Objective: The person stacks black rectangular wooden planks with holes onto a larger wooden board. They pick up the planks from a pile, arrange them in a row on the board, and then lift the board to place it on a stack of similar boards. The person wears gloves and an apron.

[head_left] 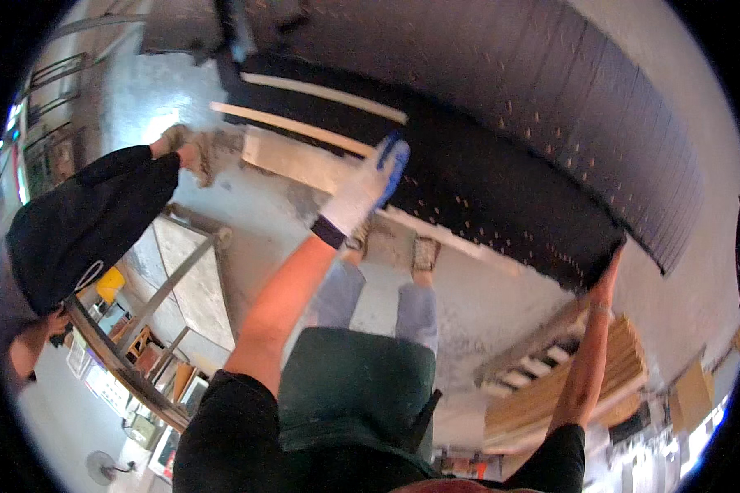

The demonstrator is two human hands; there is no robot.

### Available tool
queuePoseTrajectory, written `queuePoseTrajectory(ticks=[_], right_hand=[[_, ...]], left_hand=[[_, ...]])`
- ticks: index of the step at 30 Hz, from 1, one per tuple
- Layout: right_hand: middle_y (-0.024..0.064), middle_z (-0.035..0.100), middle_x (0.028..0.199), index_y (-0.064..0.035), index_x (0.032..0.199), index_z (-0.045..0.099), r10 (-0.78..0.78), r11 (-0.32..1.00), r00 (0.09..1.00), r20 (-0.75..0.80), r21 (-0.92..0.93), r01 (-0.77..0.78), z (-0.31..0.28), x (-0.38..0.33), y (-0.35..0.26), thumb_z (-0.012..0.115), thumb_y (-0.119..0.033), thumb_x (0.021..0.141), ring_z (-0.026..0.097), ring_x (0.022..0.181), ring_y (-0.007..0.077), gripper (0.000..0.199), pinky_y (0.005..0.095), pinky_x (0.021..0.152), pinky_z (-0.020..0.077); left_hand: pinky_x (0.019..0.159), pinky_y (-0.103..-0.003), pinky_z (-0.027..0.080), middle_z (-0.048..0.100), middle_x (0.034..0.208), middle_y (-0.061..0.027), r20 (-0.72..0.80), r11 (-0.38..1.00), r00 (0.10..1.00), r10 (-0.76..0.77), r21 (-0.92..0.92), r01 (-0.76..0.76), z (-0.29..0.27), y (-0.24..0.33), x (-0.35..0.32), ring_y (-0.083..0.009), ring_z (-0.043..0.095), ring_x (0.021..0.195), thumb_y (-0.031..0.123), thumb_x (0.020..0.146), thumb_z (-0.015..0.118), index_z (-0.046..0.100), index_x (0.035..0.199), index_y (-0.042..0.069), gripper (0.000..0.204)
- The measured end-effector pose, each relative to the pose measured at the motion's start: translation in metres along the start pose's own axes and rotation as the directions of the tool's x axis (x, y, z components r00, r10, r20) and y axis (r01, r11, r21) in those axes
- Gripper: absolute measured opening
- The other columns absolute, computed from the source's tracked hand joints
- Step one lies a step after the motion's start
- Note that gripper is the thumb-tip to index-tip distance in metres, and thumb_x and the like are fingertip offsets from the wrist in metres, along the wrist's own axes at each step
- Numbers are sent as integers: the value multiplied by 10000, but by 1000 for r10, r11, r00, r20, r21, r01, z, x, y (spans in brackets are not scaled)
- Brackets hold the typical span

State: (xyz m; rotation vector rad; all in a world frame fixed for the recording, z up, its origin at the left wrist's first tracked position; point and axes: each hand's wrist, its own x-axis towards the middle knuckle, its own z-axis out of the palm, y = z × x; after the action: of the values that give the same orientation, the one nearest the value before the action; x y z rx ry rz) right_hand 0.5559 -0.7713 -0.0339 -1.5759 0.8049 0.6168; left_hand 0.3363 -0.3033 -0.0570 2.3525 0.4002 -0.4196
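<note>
A long black panel (501,209) dotted with small pale specks runs slantwise across the view before me. On its left part lie two pale wooden slats, the upper slat (329,95) and the lower slat (292,127). My left hand (370,185), in a white glove with blue coating, is closed at the right end of the lower slat; its fingers partly hide that end. Bare, my right hand (607,279) grips the panel's right end, with its fingertips hidden against the dark edge.
Behind the panel spreads a large dark ribbed sheet (501,57). To my left stands another person (90,222) in dark trousers, beside a metal-framed table (193,279). Stacked wooden boards (567,386) lie at the lower right. A green apron (358,386) covers my lap.
</note>
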Motion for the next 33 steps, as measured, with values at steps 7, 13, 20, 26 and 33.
queuePoseTrajectory(ticks=[7,13,20,26,33], right_hand=[[91,351,1558,-84,1531,326,-46,991,997,59,128,38,-48,47,35,459,-663,947,345,1413,298,833,423,1166,286],[96,381,1543,-107,1519,352,6,997,999,44,77,-9,-61,51,38,436,-698,935,388,1386,316,836,448,1148,316],[88,393,1536,-91,1509,362,38,999,999,-23,32,-38,-36,28,27,400,-693,950,403,1375,323,822,465,1124,356],[102,433,1508,-100,1492,394,52,992,985,165,108,-70,-62,52,32,427,-706,933,460,1337,309,825,447,1118,374],[110,377,1549,-79,1523,337,7,994,957,291,103,-38,-74,53,45,325,-795,899,406,1385,315,950,509,1143,307]], left_hand=[[1165,-317,277,446,1487,-157,91,14,792,-603,-992,125,58,-18,-20,-229,437,1357,494,1056,338,341,1482,-35,680],[1148,-387,331,522,1439,-114,197,-375,852,-484,-927,2,74,-3,-15,-263,493,1313,647,980,358,500,1414,32,766],[1112,-385,376,555,1394,-120,162,-256,848,-504,-966,32,61,10,-8,-264,512,1280,615,986,397,502,1391,27,722],[1112,-364,352,478,1459,-112,-208,740,932,-298,-667,88,79,-51,-29,-230,479,1302,363,1016,478,320,1501,48,600],[1124,-333,327,369,1559,-125,-37,532,918,-395,-824,196,42,-35,-131,-204,410,1383,262,1057,424,278,1542,55,547]])
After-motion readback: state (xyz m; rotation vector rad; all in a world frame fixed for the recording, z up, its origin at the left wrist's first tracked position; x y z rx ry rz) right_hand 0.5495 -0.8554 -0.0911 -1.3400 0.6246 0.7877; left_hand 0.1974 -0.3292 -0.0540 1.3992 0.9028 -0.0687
